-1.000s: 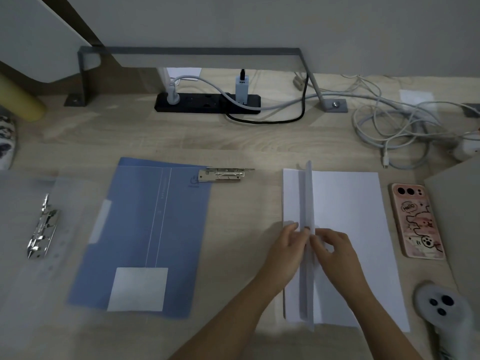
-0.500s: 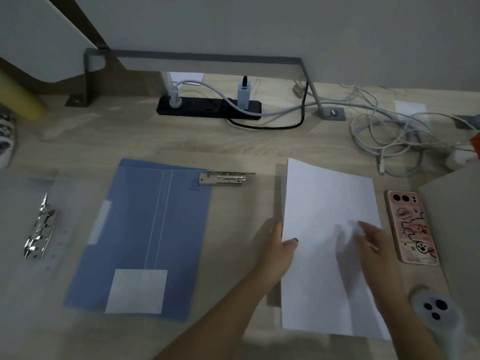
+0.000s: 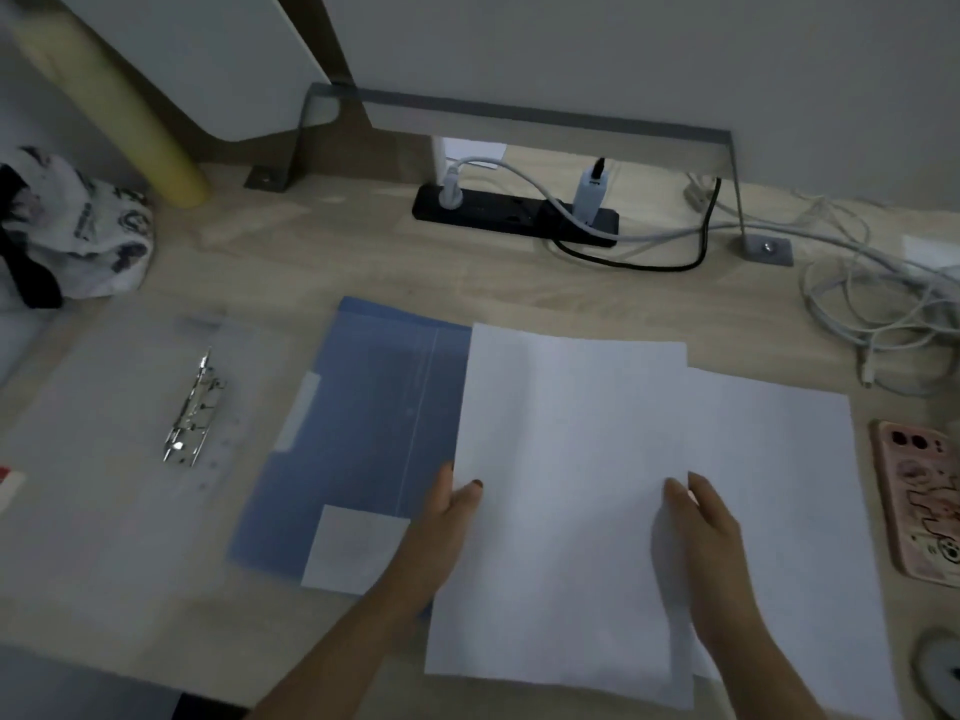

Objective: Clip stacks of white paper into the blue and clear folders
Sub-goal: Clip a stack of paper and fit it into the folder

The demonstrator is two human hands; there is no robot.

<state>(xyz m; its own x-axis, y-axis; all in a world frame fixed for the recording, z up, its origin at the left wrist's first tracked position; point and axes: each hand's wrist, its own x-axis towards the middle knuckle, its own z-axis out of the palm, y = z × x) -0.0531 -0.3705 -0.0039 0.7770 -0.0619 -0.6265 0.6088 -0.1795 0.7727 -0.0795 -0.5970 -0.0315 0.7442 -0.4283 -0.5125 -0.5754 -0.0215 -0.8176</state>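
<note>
My left hand (image 3: 449,517) grips the left edge of a lifted stack of white paper (image 3: 566,491), thumb on top. That stack hangs over the right part of the blue folder (image 3: 358,423) and hides its metal clip. My right hand (image 3: 701,532) holds the stack's right edge, fingers nearly straight. More white paper (image 3: 779,491) lies flat on the desk beneath and to the right. The clear folder (image 3: 114,433) lies at the left with a silver clip (image 3: 193,415) on it.
A pink phone (image 3: 919,496) lies at the right edge. A black power strip (image 3: 514,215) and a tangle of white cables (image 3: 872,304) sit at the back. A printed cloth bag (image 3: 78,231) and a yellow tube (image 3: 119,111) are at the far left.
Both hands have lifted a stack off the pile and carried it left, so it now covers the blue folder's right side and clip. The view has swung left.
</note>
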